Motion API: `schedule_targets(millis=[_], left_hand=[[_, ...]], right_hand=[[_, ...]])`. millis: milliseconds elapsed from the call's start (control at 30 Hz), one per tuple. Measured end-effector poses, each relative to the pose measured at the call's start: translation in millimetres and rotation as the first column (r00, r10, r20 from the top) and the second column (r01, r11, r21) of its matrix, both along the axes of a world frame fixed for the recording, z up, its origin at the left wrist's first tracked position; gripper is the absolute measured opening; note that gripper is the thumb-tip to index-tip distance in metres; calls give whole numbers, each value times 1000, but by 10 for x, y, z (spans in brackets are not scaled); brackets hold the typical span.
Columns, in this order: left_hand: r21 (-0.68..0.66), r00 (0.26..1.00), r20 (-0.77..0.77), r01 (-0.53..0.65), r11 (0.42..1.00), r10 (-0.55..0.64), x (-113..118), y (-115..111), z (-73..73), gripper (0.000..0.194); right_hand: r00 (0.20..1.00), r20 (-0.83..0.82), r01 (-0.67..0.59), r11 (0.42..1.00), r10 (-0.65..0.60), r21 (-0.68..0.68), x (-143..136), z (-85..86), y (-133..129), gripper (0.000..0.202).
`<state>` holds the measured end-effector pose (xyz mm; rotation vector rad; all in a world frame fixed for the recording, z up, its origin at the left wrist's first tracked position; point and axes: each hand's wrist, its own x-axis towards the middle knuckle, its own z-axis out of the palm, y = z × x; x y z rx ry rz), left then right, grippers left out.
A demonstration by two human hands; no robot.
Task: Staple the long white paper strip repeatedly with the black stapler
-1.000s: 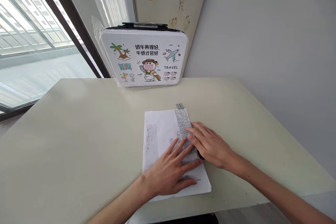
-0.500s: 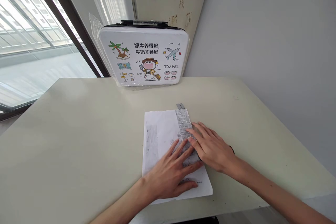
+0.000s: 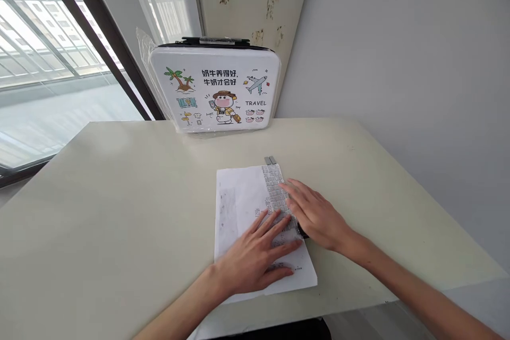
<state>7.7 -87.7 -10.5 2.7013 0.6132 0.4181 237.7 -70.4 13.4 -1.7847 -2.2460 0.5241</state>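
Observation:
A white printed sheet of paper [image 3: 247,186] lies on the table, and a shiny grey segmented strip [image 3: 274,186] runs along its upper right side. Two small grey tabs [image 3: 270,160] stick out past the paper's top edge. My left hand [image 3: 255,257] is spread flat over the lower part of the sheet, covering some of the print and the strip's lower end. On the right edge, my right hand [image 3: 314,218] has its fingers stretched out, their tips at the strip. Beneath it a small black object [image 3: 303,231] shows partly; its kind is hidden.
A white case [image 3: 215,90] with cartoon prints, wrapped in clear plastic, stands at the back of the pale table [image 3: 119,212]. A grey wall [image 3: 378,53] borders the right side, and a window [image 3: 51,64] is on the left.
My right hand has moved slightly up along the strip, and more of the black object shows beneath it. My left hand stays on the sheet. The view has shifted a little.

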Motion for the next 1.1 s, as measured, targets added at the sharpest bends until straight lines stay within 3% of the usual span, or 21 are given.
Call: schedule_targets(millis=[200,433,567,733,867,967,1100], left_hand=[[5,999,-35,-8,1000,8,-105,-12,39,57],[16,993,-118,3,1000,-1,-306,-26,113,56],[46,992,-98,-78,996,82,-556,-50,138,59],[145,949,-114,-277,950,294,-1063,7,131,68],[190,920,-181,-314,930,348,-1402,34,97,75],[201,920,-210,-291,935,331,-1467,-35,91,80],[175,938,-218,-233,957,268,-1292,-184,132,88]], right_hand=[[972,-224,51,995,-69,-85,218,110,-130,50],[962,-259,-88,996,84,-5,426,65,-263,43],[952,-273,-147,989,138,-13,664,-28,-370,35],[937,-349,-39,998,18,-53,925,-196,-478,30],[904,-418,46,991,-94,-122,1028,-248,-474,30],[869,-458,111,975,-189,-192,1075,-233,-450,35],[760,-568,162,939,-314,-303,1163,-188,-460,45]])
